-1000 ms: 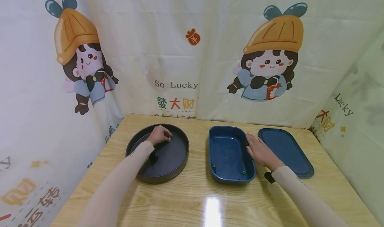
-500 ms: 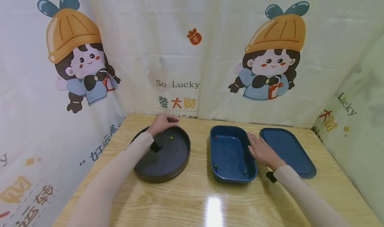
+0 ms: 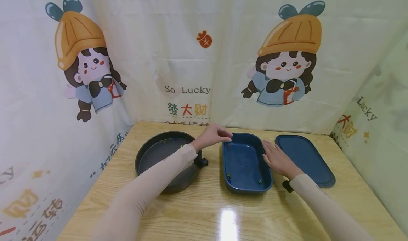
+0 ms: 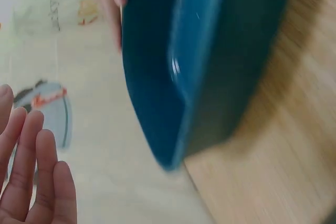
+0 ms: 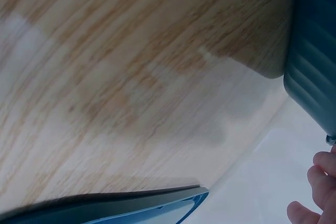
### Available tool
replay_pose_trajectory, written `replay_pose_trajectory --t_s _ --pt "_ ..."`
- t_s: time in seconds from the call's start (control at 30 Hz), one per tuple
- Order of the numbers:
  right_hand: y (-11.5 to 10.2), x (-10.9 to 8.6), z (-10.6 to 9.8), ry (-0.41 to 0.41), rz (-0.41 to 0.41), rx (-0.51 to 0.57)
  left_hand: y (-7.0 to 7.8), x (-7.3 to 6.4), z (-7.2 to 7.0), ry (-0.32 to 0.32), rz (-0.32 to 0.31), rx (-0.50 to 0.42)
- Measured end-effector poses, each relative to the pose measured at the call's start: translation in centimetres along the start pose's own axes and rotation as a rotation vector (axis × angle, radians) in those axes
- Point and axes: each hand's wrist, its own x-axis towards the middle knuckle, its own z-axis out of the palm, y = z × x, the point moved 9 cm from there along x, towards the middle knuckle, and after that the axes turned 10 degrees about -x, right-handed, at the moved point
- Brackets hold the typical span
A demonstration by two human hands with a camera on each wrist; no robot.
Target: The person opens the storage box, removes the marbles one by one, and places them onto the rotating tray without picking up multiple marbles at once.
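Over the back left corner of a blue rectangular box (image 3: 247, 163) is my left hand (image 3: 213, 135), its thumb and fingertips close together. In the left wrist view, the fingers (image 4: 46, 171) are nearly straight beside the box wall; whether a bead lies between the tips is hidden. Against the box's right rim rests my right hand (image 3: 280, 160), fingers straight. Inside the box lie a red bead (image 3: 228, 146), a green bead (image 3: 260, 181) and a few more at the front left. A round dark pan (image 3: 151, 156) holds small beads (image 3: 175, 138), partly covered by my left forearm.
A blue lid (image 3: 302, 159) lies flat on the wooden table (image 3: 197, 212), right of the box. The printed curtain (image 3: 223, 57) hangs directly behind the table and along both sides. Each wrist carries a small black camera (image 3: 201, 162).
My left hand has lifted from inside the pan, passed over its back edge and moved right to the blue box. My right hand has stayed at the box's rim.
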Motion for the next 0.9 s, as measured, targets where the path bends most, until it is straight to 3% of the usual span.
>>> replay_pose_trajectory --t_s 0.17,0.4,0.67,0.9 --pt "0.1 0.1 0.2 -0.002 0.006 0.002 0.9 2.2 4.2 -0.075 0.023 -0.013" --pt "0.2 0.1 0.1 -0.015 0.009 0.014 1.5 4.2 9.0 -0.186 0.057 0.054" --pt "0.1 0.1 -0.4 0.008 -0.012 -0.009 -0.3 5.4 13.6 -0.319 0.051 0.156" --pt "0.0 0.2 -0.4 0.005 -0.013 -0.027 -1.8 4.9 16.6 -0.451 0.027 0.228"
